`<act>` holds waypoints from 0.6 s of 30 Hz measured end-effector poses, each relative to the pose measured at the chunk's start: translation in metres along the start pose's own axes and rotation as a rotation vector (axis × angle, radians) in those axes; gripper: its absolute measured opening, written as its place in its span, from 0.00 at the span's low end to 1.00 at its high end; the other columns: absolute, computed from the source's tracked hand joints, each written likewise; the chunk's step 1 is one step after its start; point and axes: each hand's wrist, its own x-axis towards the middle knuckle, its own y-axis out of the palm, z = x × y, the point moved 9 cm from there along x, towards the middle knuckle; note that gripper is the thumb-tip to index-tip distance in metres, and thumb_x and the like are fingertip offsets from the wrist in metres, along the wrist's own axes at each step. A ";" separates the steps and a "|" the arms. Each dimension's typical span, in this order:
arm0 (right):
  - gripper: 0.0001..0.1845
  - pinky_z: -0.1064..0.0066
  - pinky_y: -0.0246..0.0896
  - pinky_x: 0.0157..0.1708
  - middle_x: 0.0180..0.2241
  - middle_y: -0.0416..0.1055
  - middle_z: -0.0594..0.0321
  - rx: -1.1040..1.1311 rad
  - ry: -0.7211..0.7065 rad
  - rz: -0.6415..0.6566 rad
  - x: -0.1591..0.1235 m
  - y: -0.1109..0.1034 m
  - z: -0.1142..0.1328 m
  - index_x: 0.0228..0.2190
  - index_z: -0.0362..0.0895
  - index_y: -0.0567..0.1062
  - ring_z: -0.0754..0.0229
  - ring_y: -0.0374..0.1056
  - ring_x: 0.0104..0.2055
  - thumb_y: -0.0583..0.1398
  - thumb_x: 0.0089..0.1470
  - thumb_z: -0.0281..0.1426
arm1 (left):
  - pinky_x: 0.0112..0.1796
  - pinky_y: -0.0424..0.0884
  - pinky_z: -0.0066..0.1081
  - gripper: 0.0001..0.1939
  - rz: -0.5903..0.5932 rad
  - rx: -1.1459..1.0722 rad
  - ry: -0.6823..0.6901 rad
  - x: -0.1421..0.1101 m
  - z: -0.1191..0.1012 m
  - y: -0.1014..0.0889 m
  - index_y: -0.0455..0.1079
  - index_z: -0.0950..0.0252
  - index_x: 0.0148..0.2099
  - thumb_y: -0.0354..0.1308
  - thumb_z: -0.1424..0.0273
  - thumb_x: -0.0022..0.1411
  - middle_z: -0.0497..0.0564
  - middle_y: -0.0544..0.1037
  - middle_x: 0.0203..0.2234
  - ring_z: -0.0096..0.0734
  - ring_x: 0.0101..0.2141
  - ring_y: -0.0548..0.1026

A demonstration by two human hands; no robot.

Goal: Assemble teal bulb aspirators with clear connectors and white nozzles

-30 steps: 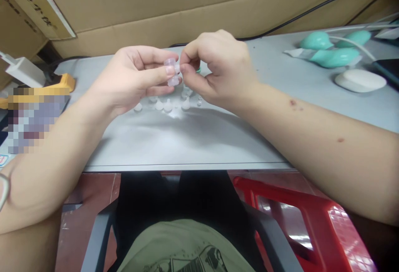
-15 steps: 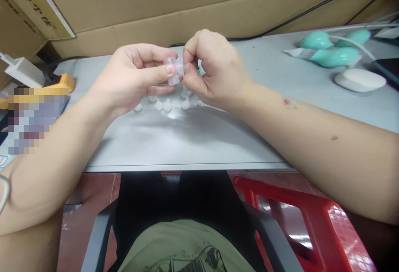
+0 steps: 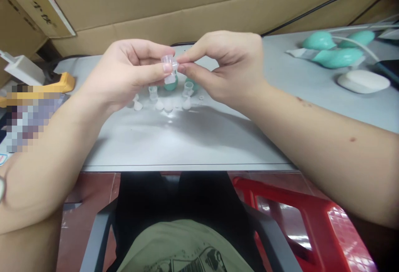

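Observation:
My left hand (image 3: 131, 68) pinches a small clear plastic fitting (image 3: 170, 77) between thumb and fingers, held above the table. From the other side, the thumb and forefinger of my right hand (image 3: 232, 62) close on the fitting's narrow right end. Whether a separate small part sits between those right fingertips is too small to tell. Below and behind the hands stand clear little cups (image 3: 152, 93), a green rounded object (image 3: 172, 84) partly hidden by the fitting, and several small whitish pieces (image 3: 168, 106) with rounded bases.
Teal rounded objects (image 3: 338, 57) lie at the right of the grey table (image 3: 187, 147), beside a white oval case (image 3: 363, 81). On the left are a yellow power strip (image 3: 67, 82) and white charger (image 3: 25, 71). Cardboard (image 3: 187, 1) walls the back. A red stool (image 3: 311, 218) stands below.
My right hand has turned and its fingers have straightened from a curled grip to a fingertip pinch. The cups and green object beneath show more. My left hand keeps hold of the fitting.

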 end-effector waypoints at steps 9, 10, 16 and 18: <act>0.09 0.47 0.81 0.55 0.41 0.89 0.59 -0.146 -0.006 0.060 0.015 0.015 0.004 0.36 0.55 0.79 0.43 0.85 0.46 0.68 0.72 0.37 | 0.72 0.87 0.70 0.12 0.027 0.065 0.000 0.000 -0.003 -0.011 0.92 0.53 0.47 0.89 0.68 0.64 0.52 0.96 0.46 0.63 0.58 0.95; 0.09 0.49 0.80 0.53 0.39 0.88 0.59 -0.146 -0.004 0.062 0.021 0.015 0.003 0.35 0.55 0.78 0.45 0.84 0.45 0.69 0.70 0.35 | 0.71 0.88 0.69 0.13 0.017 0.078 0.002 0.002 -0.003 -0.014 0.92 0.54 0.47 0.89 0.67 0.63 0.52 0.96 0.46 0.63 0.58 0.95; 0.11 0.57 0.64 0.35 0.30 0.82 0.66 -0.130 0.158 0.264 0.045 0.028 -0.029 0.32 0.53 0.84 0.55 0.67 0.31 0.72 0.53 0.23 | 0.68 0.87 0.60 0.18 -0.123 0.242 0.111 0.005 -0.012 -0.033 0.90 0.57 0.47 0.93 0.64 0.60 0.55 0.95 0.51 0.60 0.57 0.91; 0.14 0.55 0.62 0.38 0.28 0.79 0.67 -0.227 0.152 0.330 0.042 0.033 -0.037 0.29 0.53 0.87 0.55 0.66 0.32 0.74 0.47 0.20 | 0.66 0.87 0.58 0.15 -0.107 0.326 0.144 0.005 -0.013 -0.029 0.90 0.58 0.48 0.90 0.65 0.63 0.54 0.95 0.50 0.55 0.53 0.89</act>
